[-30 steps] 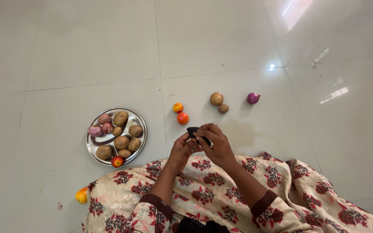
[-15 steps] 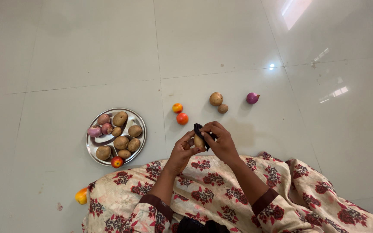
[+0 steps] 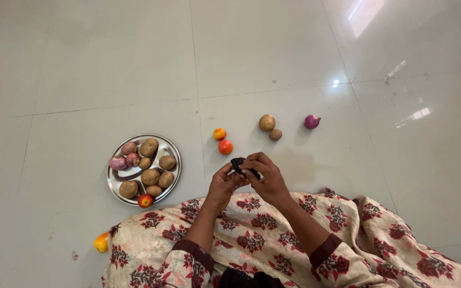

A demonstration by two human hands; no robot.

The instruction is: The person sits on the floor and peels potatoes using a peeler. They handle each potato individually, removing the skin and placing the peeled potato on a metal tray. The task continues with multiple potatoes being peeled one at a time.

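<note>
Both grips are closed: my right hand (image 3: 267, 178) pinches a small black peeler (image 3: 238, 165), and my left hand (image 3: 223, 185) curls shut against it, its contents hidden. Largest first: the tiled floor (image 3: 108, 64), the floral garment (image 3: 273, 240) near me, the steel plate (image 3: 173, 154) at left, loose potatoes (image 3: 267, 122) farther off. Risk, in my judgement: the blade slips onto the left fingers (image 3: 226, 172), given the close pinch.
</note>
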